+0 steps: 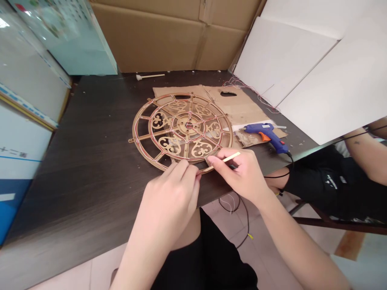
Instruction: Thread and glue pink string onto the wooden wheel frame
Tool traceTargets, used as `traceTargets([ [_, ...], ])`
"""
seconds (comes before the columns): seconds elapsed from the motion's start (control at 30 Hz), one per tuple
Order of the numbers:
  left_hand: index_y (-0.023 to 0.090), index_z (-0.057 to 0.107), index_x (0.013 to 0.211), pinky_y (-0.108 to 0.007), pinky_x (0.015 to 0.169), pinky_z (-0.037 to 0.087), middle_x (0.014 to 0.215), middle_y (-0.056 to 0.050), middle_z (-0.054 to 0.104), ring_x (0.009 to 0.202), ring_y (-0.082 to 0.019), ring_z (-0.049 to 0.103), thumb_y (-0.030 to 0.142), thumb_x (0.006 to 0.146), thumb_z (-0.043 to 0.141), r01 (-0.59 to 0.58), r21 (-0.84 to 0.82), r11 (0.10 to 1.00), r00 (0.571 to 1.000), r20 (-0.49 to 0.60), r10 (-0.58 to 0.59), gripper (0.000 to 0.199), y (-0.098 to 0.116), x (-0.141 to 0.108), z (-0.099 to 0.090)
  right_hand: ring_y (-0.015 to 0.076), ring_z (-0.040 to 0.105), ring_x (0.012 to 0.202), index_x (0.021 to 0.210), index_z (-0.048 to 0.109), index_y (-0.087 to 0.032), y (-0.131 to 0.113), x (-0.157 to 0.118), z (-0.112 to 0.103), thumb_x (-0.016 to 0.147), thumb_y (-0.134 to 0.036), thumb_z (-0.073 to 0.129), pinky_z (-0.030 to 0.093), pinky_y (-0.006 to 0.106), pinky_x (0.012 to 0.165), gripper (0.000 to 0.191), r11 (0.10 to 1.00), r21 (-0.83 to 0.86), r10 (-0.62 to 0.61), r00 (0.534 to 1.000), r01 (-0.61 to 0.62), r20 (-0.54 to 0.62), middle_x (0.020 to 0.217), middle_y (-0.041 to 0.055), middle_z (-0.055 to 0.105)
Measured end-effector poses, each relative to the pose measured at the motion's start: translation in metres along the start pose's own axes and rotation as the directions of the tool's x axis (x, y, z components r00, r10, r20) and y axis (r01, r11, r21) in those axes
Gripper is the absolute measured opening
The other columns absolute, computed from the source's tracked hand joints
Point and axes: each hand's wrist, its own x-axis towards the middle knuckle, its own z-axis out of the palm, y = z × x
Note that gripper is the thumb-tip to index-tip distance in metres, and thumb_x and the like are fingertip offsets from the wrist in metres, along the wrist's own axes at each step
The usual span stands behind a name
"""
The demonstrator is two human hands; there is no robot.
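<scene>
A round gold openwork frame (187, 125) with reddish wire along its rings and spokes lies partly on a cardboard sheet. My right hand (238, 171) pinches a thin pale wooden stick (231, 157), whose lower end reaches the near rim of the frame. My left hand (175, 193) is closed at that same rim, left of the stick's tip; its fingertips are hidden, and what they hold I cannot make out. A blue glue gun (267, 135) with an orange trigger rests to the right of the frame.
The cardboard sheet (242, 106) has a dark hole near its far side. A white-tipped stick (151, 75) lies at the back of the dark table (90, 153). Thin wires (260, 96) tangle by white panels (302, 60). Another person's arm (367, 155) is at right.
</scene>
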Motion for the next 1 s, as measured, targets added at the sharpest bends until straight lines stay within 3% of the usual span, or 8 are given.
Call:
traceTargets([
  [0.67,0.019,0.066,0.088,-0.032,0.058,0.040,0.079,0.001,0.061,0.071,-0.017,0.062,0.012,0.098,0.057,0.024,-0.021,0.999,0.999,-0.023,-0.024,0.015,-0.0011,-0.0010,-0.0030,0.0090,0.042,0.059,0.068,0.048,-0.019,0.0039,-0.0041,0.0029,0.102,-0.026,0.065,0.032,0.024,0.058,0.039,0.996,0.088,0.023,0.999,-0.020,-0.033,0.062,-0.0058,0.043],
  [1.0,0.020,0.065,0.091,-0.033,0.057,0.042,0.081,0.000,0.063,0.067,-0.017,0.062,0.015,0.102,0.050,-0.030,0.035,0.999,0.996,-0.084,0.033,0.019,-0.0030,-0.0001,-0.0042,0.0092,0.043,0.059,0.068,0.050,-0.019,0.0057,-0.0007,0.0063,0.100,-0.025,0.066,0.031,0.024,0.056,0.036,0.986,0.157,0.053,0.998,-0.048,-0.029,0.063,-0.0054,0.047],
])
